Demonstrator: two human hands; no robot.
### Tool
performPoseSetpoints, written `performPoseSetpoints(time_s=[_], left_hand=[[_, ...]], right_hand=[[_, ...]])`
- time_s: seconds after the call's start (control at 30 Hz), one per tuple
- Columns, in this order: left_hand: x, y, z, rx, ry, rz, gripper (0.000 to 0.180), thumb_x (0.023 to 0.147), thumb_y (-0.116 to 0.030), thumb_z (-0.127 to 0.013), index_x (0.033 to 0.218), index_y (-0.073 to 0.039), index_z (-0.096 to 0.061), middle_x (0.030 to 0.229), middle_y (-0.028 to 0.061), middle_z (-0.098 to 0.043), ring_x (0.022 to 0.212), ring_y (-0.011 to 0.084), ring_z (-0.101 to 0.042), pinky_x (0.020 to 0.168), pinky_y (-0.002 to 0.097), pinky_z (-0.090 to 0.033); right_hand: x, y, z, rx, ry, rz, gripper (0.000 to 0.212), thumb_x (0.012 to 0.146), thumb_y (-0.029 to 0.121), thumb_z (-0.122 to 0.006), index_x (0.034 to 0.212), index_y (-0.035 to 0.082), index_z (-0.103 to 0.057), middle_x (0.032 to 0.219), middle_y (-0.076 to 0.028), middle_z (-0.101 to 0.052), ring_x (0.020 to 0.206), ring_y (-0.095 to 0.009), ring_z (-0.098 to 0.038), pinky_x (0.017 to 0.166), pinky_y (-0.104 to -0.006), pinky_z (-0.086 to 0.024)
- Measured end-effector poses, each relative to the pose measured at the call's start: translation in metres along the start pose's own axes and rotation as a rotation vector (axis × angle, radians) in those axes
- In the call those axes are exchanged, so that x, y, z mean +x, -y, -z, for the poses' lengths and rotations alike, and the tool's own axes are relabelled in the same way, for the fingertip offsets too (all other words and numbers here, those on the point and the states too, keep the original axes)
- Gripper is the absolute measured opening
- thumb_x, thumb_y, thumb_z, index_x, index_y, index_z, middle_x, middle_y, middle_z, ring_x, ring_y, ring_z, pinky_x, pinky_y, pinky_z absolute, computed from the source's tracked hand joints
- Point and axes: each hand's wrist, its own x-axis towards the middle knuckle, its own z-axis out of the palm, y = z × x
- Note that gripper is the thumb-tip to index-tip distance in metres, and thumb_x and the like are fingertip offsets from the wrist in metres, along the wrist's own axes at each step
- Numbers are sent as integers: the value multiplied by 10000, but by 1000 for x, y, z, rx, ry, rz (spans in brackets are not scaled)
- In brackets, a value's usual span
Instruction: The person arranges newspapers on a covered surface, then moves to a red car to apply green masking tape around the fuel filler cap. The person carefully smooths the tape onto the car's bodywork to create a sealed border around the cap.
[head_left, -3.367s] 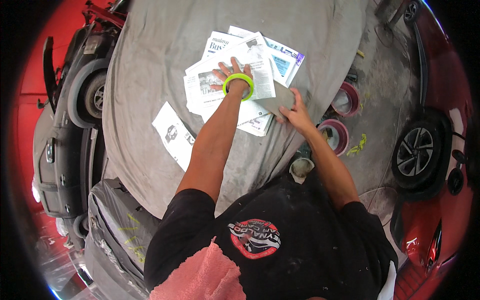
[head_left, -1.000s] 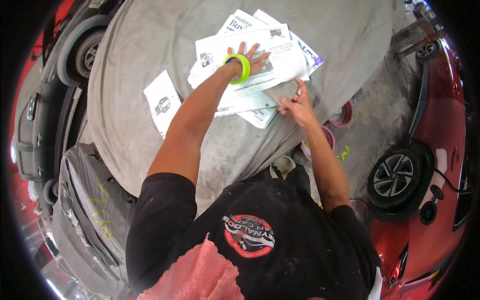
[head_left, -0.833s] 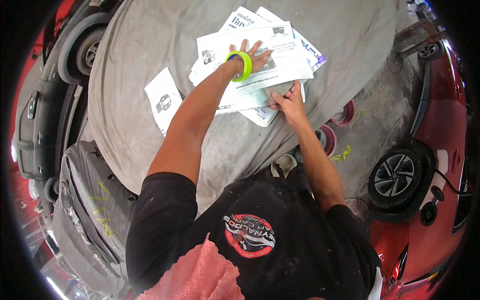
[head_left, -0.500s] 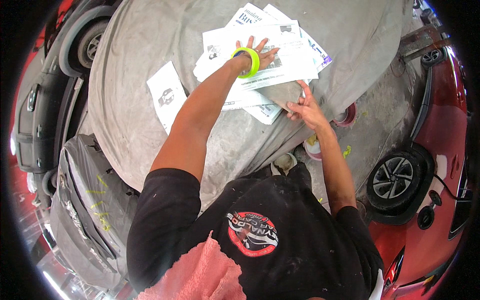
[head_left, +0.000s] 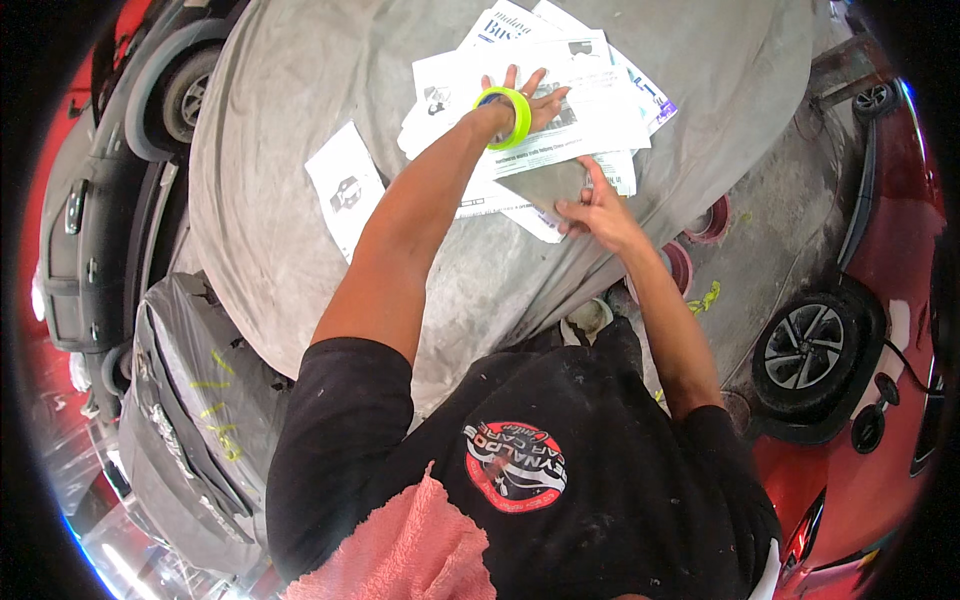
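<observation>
Head view: the left hand [head_left: 530, 107] lies open, fingers spread flat on the overlapping newspapers [head_left: 598, 97], seemingly so they won't slide; their number can't be told. One lime-green tape roll [head_left: 522, 122] rings that wrist, presumably for easy reach. Part-closed, the right hand [head_left: 605, 216] grips one flat grey-brown piece [head_left: 543, 186] at the pile's near edge. One separate sheet [head_left: 344, 185] lies left on the grey cover [head_left: 310, 75]; two pink tubs [head_left: 718, 221] [head_left: 684, 270] stand at right.
</observation>
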Motion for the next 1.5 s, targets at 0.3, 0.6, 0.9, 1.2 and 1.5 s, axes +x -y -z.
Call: performPoseSetpoints(time_s=[0.3,0.6,0.9,1.2,1.5], left_hand=[[-2,-1,6,14,14,6,588,1029,-607,-150,1607,-500,-149,1731,-29,21,1576,392,52,1186,744,9],[1,-1,-6,9,-17,-12,608,1019,-625,-189,1610,-492,-145,1732,-16,18,1572,409,57,1180,752,5],[-10,0,4,11,-57,-31,858,936,-705,-479,1642,-367,-129,1730,66,-7,1576,404,4,1195,724,-89],[-51,-1,36,-196,-253,196,1113,621,-760,-816,1394,-22,-504,1416,212,-530,1339,340,-504,1077,509,-436],[-55,-21,36,-367,-263,304,1076,614,-578,-915,1351,49,-444,1477,254,-446,1345,395,-485,1077,550,-434]], right_hand=[[30,-27,-54,150,-82,116,939,910,-8,-691,1589,120,-54,1097,-193,-641,728,-227,-724,560,-320,-630],[16,-49,-33,-355,583,-140,902,882,76,-740,1593,107,-186,1007,-154,-671,669,-199,-693,561,-303,-584],[-116,-47,30,28,94,-216,905,871,0,-738,1599,173,-230,1019,-132,-669,673,-198,-668,565,-302,-560],[-211,-63,67,89,-258,-16,881,863,-67,-685,1592,164,-248,1159,-134,-676,804,-183,-684,516,-292,-543],[-215,-48,50,109,-392,89,852,899,-27,-671,1597,161,-221,1098,-110,-687,706,-169,-666,529,-287,-546]])
